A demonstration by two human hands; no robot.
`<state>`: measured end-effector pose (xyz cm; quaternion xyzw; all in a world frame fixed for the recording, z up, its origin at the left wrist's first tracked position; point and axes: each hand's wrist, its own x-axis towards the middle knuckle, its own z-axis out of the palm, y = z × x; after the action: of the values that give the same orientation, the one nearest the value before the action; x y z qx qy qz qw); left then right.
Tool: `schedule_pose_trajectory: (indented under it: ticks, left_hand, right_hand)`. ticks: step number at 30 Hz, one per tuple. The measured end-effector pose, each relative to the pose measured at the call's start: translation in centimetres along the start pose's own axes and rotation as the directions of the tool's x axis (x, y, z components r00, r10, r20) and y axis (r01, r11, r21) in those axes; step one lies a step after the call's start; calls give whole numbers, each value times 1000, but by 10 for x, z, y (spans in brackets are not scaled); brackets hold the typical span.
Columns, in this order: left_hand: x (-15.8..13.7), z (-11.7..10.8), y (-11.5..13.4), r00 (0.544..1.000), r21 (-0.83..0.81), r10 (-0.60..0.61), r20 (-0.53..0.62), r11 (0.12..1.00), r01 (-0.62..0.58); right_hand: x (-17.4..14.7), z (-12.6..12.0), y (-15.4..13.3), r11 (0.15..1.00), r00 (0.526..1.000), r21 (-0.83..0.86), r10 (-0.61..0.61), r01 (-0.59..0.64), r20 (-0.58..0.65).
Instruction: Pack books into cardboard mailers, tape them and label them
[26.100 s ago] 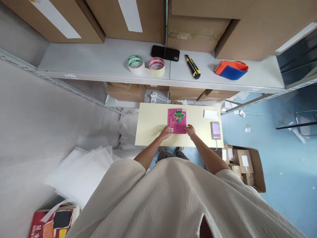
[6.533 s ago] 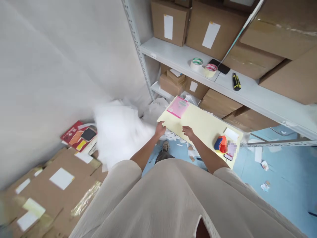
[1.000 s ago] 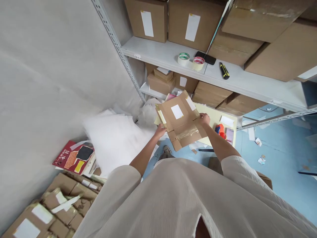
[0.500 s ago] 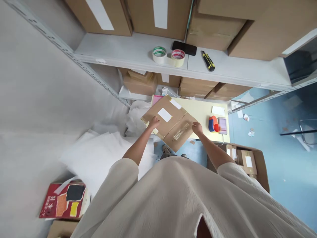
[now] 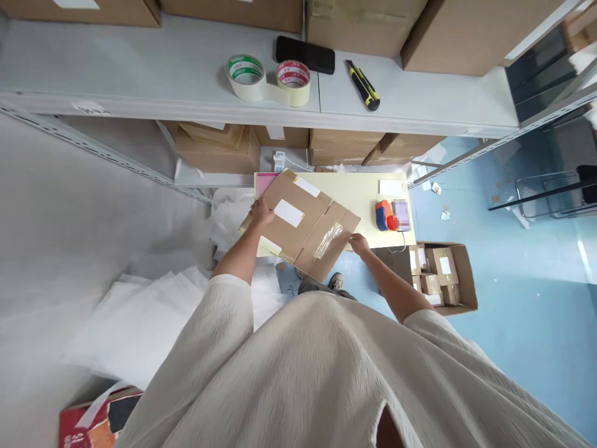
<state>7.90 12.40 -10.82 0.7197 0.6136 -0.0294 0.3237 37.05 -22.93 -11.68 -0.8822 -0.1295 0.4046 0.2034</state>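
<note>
Brown cardboard (image 5: 305, 231), folded nearly flat and marked with white labels (image 5: 289, 213) and a strip of clear tape (image 5: 328, 241), is held at a slant over the front of the pale yellow tabletop (image 5: 347, 188), its lower corner projected past the near edge. Its right-hand edge is pinched in the right hand (image 5: 359, 244). The left hand (image 5: 262, 213) is placed at the upper left edge with its fingers curled; whether the board is gripped there cannot be told. A pink item (image 5: 265, 181) is partly covered by the board at the tabletop's far left corner. To the right, a red and blue tape dispenser (image 5: 383, 215) is set just beside a device (image 5: 402, 213) whose screen is blurred, and a white paper (image 5: 390, 187) is laid behind them. On the grey shelf (image 5: 153, 68), two tape rolls (image 5: 252, 93), a black phone-shaped object (image 5: 305, 55) and a black and yellow cutter (image 5: 363, 86) are arranged. Small boxes are held in an open carton (image 5: 469, 280) on the right.
</note>
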Motion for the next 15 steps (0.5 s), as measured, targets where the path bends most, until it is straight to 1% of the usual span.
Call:
schedule_pose_trajectory:
  ticks: [5,7,10,12,15]
  left_hand:
    - [4,-5,-3,999,28,-34,27,999,33]
    - [4,-8,-3,998,20,-60,0,998,60]
    - [4,-15,-5,992,-23,-102,-72,995,101]
    - [3,-22,-6,992,-44,-93,-81,995,90]
    - [-2,-33,-6,999,-66,-31,-28,997,29]
  right_hand:
    - [1,5,-1,995,1000,100,12,-10,-22]
    - [0,6,-2,985,998,169,44,-37,-38]
    - [0,9,-6,952,990,282,137,-122,-37]
    - [1,10,-11,915,981,367,193,-169,-30]
    - [8,12,-23,861,973,476,225,-178,-44]
